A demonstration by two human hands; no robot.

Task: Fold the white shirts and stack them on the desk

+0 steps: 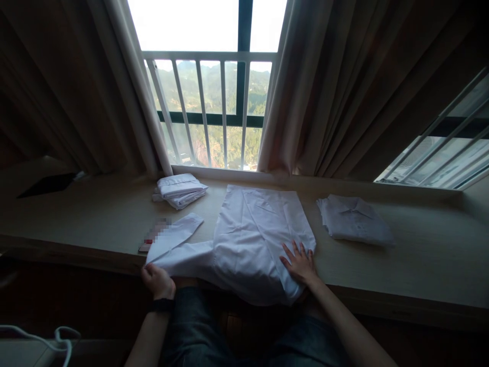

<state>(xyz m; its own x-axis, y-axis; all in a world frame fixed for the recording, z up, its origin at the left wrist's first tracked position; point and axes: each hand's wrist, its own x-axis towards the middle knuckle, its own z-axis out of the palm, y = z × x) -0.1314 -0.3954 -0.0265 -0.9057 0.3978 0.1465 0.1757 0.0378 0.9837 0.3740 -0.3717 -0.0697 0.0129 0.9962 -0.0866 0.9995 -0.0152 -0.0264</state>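
Note:
A white shirt (260, 229) lies spread on the wooden ledge, its lower part hanging over the front edge above my legs. One sleeve stretches out to the left and bends back toward the window. My left hand (158, 280) pinches the sleeve at its near left fold, off the ledge's front edge. Flat on the shirt's right side rests my right hand (300, 262), fingers spread. Beside the sleeve is a small flat item (147, 242), blurred out, partly covered by the cloth.
A stack of folded white garments (181, 189) sits near the window at the left. Another folded white shirt (353, 219) lies to the right. Farther left is a dark flat object (48, 184). Curtains (305, 102) flank the barred window. A white cable (57, 339) runs at lower left.

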